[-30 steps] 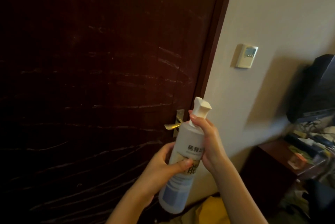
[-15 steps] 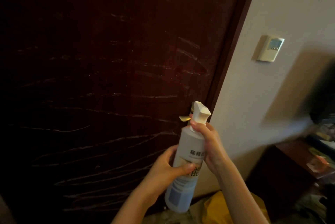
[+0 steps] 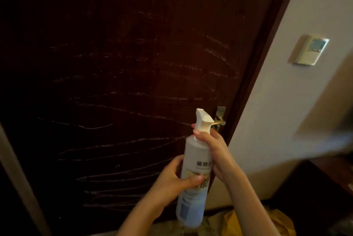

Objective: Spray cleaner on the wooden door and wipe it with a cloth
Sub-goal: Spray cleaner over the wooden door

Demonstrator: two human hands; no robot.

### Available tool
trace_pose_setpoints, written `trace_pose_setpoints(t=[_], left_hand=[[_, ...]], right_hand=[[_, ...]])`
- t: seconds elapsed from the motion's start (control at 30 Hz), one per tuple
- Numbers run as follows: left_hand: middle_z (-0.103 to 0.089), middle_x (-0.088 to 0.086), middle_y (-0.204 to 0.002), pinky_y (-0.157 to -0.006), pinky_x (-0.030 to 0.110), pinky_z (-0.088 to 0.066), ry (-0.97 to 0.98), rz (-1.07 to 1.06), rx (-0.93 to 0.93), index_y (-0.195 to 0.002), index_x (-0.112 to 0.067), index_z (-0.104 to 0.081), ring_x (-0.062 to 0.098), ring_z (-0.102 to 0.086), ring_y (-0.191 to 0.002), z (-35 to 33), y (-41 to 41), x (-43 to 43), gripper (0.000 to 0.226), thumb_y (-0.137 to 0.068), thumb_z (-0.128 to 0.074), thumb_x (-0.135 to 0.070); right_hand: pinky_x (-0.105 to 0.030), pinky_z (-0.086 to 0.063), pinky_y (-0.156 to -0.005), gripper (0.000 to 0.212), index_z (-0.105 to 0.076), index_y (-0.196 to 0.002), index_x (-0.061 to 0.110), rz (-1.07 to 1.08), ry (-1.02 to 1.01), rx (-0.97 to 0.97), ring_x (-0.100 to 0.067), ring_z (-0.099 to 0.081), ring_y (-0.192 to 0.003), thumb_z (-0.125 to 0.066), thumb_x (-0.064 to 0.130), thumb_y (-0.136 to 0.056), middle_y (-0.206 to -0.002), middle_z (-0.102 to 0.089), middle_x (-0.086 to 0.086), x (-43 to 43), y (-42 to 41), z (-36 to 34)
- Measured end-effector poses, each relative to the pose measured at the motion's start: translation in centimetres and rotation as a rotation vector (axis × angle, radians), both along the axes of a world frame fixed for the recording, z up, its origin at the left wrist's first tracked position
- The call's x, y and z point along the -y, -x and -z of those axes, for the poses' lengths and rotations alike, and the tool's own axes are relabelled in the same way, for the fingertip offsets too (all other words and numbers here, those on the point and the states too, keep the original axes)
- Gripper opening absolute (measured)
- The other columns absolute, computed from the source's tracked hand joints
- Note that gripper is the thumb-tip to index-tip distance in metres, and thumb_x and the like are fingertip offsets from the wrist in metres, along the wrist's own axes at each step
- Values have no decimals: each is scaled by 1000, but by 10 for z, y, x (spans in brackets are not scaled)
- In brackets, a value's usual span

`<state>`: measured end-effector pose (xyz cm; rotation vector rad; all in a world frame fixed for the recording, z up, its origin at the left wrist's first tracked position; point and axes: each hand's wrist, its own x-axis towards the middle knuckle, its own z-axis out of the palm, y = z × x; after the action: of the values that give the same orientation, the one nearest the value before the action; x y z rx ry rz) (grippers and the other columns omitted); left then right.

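A dark brown wooden door (image 3: 118,67) fills the left and middle of the view, marked with pale zigzag streaks. In front of it I hold a translucent spray bottle (image 3: 193,188) with a white trigger head, upright and slightly tilted. My left hand (image 3: 177,178) grips the bottle's body at the label. My right hand (image 3: 215,151) wraps the neck just under the trigger head, fingers curled round it. The nozzle faces the door. No cloth is clearly in view.
A brass lever handle (image 3: 219,119) sits on the door's right edge, just behind the bottle's head. A thermostat panel (image 3: 310,50) hangs on the pale wall to the right. Something yellow (image 3: 254,222) lies on the floor below; dark furniture (image 3: 324,188) stands at lower right.
The view has swung left, so the door fills more of the frame and the wall items shifted right. Both hands keep the same grip on the bottle.
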<state>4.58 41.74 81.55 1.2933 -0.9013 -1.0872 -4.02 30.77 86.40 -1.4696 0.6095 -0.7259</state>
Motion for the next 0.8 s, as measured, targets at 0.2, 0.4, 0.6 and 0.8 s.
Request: trace_pose_setpoints(t=[0.2,0.4,0.6,0.8], left_hand=[[-65,-9,-114,-86,27,-53,-30,-69,1,-121,-32,-51,3,-63,-101,8,-16,-12,70,-58,-79,-36],[-66,-10,-112,-84,26,-53,-43,-129,5,-118,-32,-53,3,-64,-99,14,-29,-24,65,-60,-80,-32],[-66,-8,-112,-79,22,-53,-57,-226,-11,-117,-27,-53,2,-64,-98,21,-43,-45,61,-63,-80,-25],[-67,-6,-111,-87,31,-53,-86,-313,-29,-117,-27,-54,7,-65,-101,32,-59,-67,73,-53,-87,-35]], right_hand=[[-29,-51,-71,42,-61,-102,26,-78,31,5,-18,-65,-79,-68,43,-64,-87,-67,-3,-9,-20,5],[-28,-50,-67,48,-61,-102,14,-124,24,14,-15,-64,-73,-69,40,-63,-82,-66,-2,-18,-40,9],[-30,-50,-71,40,-62,-102,22,-266,-7,6,-16,-64,-77,-67,40,-66,-79,-67,2,-32,-62,18],[-31,-52,-74,42,-61,-103,21,-321,-4,-16,-17,-65,-81,-67,42,-67,-88,-66,-2,-51,-86,27]])
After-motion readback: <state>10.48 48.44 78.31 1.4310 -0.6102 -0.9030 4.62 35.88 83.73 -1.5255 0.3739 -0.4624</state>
